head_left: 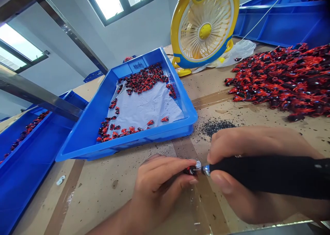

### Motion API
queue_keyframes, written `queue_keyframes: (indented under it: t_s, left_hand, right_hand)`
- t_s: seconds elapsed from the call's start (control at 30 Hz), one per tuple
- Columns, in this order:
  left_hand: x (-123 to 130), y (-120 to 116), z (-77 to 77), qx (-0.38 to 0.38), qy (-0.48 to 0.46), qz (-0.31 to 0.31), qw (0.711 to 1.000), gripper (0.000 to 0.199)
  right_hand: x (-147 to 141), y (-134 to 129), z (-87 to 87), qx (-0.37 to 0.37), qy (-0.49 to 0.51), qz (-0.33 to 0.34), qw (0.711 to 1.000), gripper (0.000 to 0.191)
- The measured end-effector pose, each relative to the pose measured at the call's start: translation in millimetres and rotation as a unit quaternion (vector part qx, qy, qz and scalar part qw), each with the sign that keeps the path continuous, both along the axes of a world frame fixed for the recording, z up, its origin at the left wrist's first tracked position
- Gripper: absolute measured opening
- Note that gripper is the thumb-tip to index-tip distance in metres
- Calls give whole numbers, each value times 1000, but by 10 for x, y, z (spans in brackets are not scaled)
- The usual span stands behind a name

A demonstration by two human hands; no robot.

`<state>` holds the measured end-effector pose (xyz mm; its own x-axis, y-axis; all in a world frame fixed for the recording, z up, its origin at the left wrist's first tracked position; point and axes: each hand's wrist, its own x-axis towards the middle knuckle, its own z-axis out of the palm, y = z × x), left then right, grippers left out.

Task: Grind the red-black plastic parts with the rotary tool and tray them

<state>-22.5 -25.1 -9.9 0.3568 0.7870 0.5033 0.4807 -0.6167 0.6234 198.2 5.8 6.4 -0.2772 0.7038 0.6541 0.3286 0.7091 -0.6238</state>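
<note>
My left hand (pixel 161 183) pinches a small red and black part (pixel 190 170) between thumb and fingertips, low in the middle of the view. From the right, my right hand (pixel 247 142) is wrapped round a thick black handheld tool (pixel 268 176). Its thin metal tip meets the small part at my left fingertips. Behind my left hand lies a blue tray (pixel 154 137) with a white sheet inside and many red and black parts (pixel 146 78) at its far end and along its near edge.
A large heap of red and black pieces (pixel 283 78) lies at the right. A yellow fan (pixel 205 31) stands behind it to the left. Black shavings (pixel 216 126) lie near my right hand. More blue trays are at the left (pixel 38 142) and back right (pixel 278 25).
</note>
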Motion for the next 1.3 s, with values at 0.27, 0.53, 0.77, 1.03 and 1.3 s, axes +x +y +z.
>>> queue_keyframes:
  t_s: [0.27,0.53,0.77,1.03,1.3]
  left_hand:
    - [-9,-2,-10,-7,-3,-1,1000,13]
    - [-1,2,-6,-6,-9,0,1000,12]
    - [3,7,-15,-11,-12,2,1000,14]
    - [-7,-6,-38,-8,-23,-5,1000,12]
    - [-3,-4,-7,-9,-16,-5,1000,11]
  right_hand:
    - [-7,33,27,6,-30,11,999,5]
    - [-13,9,-33,-1,-13,32,999,4]
    - [-21,29,-63,17,-45,0,999,3]
    - [-26,-25,-75,-13,-3,27,1000,3]
    - [-43,-35,-77,-8,-1,5,1000,3]
